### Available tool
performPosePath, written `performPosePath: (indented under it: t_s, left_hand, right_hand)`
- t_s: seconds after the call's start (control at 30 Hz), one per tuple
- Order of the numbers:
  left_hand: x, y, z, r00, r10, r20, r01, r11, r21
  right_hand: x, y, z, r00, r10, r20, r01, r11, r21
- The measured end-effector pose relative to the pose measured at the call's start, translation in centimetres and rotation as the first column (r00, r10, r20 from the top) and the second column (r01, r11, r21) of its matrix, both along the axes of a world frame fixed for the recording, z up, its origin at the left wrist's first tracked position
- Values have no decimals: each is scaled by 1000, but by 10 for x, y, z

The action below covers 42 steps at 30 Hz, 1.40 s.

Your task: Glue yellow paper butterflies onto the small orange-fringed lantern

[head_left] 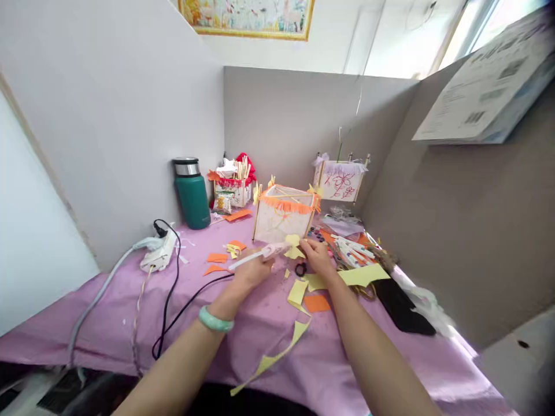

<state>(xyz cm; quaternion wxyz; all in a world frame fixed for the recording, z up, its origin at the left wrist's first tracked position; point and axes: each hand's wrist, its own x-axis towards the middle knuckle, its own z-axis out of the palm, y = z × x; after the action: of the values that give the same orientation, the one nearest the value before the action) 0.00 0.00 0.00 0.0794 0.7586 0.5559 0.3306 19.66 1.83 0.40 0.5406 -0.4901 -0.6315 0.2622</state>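
My left hand (254, 270) is closed around a pale pink glue gun (272, 249) with a white glue stick coming out of its back end. Its nozzle points right, at a yellow paper flower (294, 247). That flower is pinched at its right edge by my right hand (318, 257). Just beyond both hands stands a white paper lantern (281, 216) on a stick frame, with orange fringe along its top and yellow paper pieces at the corners. Below the flower lies a small black ring-shaped thing (300, 269).
Yellow paper strips (297, 293) and orange paper pieces (317, 303) lie near my wrists. A green bottle (192, 193) and a power strip (160, 254) with cords stand left. Several white markers (352, 251) lie right. A second lantern (342, 180) hangs at the back.
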Motion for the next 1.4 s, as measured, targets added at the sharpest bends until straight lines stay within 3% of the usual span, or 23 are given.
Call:
performPosePath:
  t_s: [0.17,0.43,0.77,1.0,1.4]
  left_hand:
    - [0,-1,2,1000,-4,16,4,1000,-19]
    - [1,-8,11,996,19,90,-10,995,-103]
    - [-1,-5,8,1000,0,23,1,999,-36]
    - [-1,0,0,1000,-1,27,2,999,-34]
    - [0,0,0,999,31,23,-30,999,-42]
  right_hand:
    - [0,1,-1,999,2,-32,-2,1000,-12]
    - [-1,-1,-2,973,105,-203,-125,988,-89]
    - [0,0,-3,981,104,-163,-117,990,-74]
    - [1,1,-5,984,103,-145,-114,991,-69]
    - [2,2,-6,980,118,-158,-130,989,-69]
